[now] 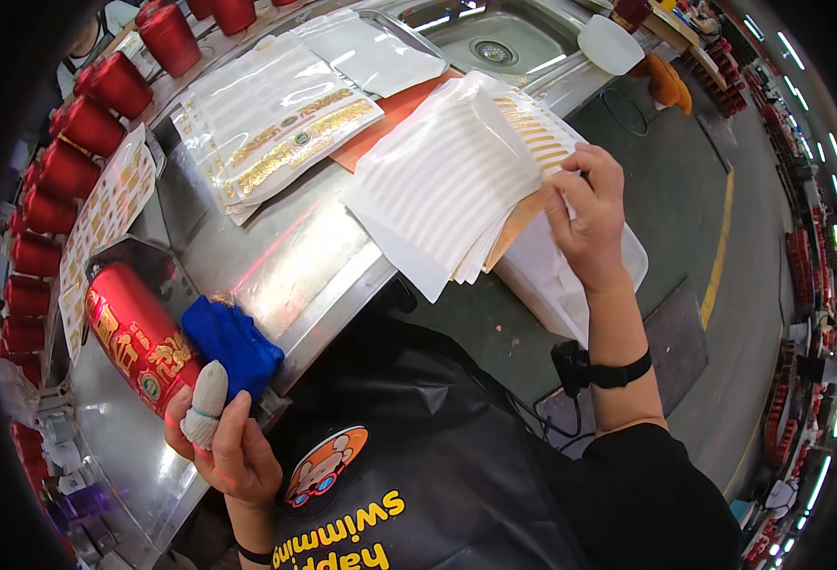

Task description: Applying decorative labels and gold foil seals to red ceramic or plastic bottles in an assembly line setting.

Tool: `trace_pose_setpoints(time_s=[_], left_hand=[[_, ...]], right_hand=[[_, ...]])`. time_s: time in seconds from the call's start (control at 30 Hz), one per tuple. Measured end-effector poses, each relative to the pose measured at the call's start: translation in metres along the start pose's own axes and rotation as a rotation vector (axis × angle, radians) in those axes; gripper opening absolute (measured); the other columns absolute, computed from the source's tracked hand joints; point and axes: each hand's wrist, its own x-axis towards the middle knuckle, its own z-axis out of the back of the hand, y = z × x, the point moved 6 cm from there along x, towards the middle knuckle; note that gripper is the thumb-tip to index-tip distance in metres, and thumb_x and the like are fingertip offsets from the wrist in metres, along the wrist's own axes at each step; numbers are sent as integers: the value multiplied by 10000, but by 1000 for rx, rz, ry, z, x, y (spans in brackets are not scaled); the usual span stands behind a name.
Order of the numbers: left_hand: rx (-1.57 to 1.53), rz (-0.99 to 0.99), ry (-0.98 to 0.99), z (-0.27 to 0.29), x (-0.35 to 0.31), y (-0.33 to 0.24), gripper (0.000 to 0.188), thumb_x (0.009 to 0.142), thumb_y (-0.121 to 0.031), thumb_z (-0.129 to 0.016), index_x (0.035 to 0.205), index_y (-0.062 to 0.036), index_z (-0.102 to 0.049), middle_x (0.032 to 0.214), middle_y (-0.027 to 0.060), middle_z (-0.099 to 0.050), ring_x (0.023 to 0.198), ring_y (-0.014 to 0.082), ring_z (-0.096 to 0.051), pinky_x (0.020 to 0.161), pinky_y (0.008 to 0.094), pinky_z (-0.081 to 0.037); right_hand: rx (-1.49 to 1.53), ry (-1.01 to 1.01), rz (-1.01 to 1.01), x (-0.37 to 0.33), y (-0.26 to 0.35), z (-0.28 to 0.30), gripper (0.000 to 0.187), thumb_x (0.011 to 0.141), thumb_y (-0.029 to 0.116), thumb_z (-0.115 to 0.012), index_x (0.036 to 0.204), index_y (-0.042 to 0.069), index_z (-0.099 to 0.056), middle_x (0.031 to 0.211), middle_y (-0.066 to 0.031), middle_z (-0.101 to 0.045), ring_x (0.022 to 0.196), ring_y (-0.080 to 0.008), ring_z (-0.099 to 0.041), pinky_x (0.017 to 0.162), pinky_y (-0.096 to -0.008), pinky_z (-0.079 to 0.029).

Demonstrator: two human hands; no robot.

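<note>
The left hand (224,442) grips the red can (138,337), rigid and slick; the right hand (589,214) pinches thin, floppy decal sheets (456,180) at their edge.

The person wears a black top with a cartoon patch, a white cloth finger cot (206,404), and what looks like a black wristband (618,372) with a cable.

left hand (228,446) on red cylinder (138,337) | right hand (589,218) lifting sheet stack (456,180)
</note>
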Motion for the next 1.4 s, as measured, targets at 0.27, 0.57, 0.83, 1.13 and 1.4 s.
trace_pose_setpoints(time_s=[0.27, 0.57, 0.83, 1.13, 1.4], left_hand=[[-649, 152, 332, -18, 64, -25, 273, 879, -93, -554, 1120, 8, -633, 1072, 193, -636, 952, 253, -598, 875, 325, -453], [-1279, 768, 607, -131, 77, -48, 254, 953, -240, -553, 1067, -23, -623, 802, 13, -613, 652, 61, -521, 549, 201, -400], [-1465, 961, 567, -134, 64, -37, 236, 937, -239, -583, 1020, -20, -602, 752, 13, -593, 568, 56, -476, 501, 194, -365], [-1329, 907, 743, -120, 41, -41, 212, 945, -267, -579, 967, -57, -601, 813, 33, -660, 617, 51, -542, 523, 170, -392], [-944, 666, 495, -115, 39, -19, 164, 916, -175, -604, 982, -24, -601, 834, 49, -633, 668, 99, -542, 593, 241, -445]], right_hand=[[319, 125, 154, 6, 83, 6, 206, 632, -7, -727, 814, 46, -645, 1002, -114, -548, 1077, -375, -539, 862, -438, -467], [564, 236, 246, 2, 118, 6, 295, 650, 130, -806, 896, 59, -660, 1039, -89, -552, 1073, -361, -542, 868, -430, -479], [381, 301, 173, 1, 82, -24, 545, 626, 146, -814, 1117, 29, -609, 1149, -139, -521, 1110, -379, -495, 926, -460, -433], [458, 374, 234, 21, 103, -31, 427, 656, 142, -789, 1038, 20, -645, 1054, -117, -560, 1057, -335, -528, 892, -434, -448], [382, 523, 262, 57, 88, -49, 359, 731, 89, -748, 1067, 11, -647, 1073, -137, -582, 1014, -335, -544, 883, -407, -455]])
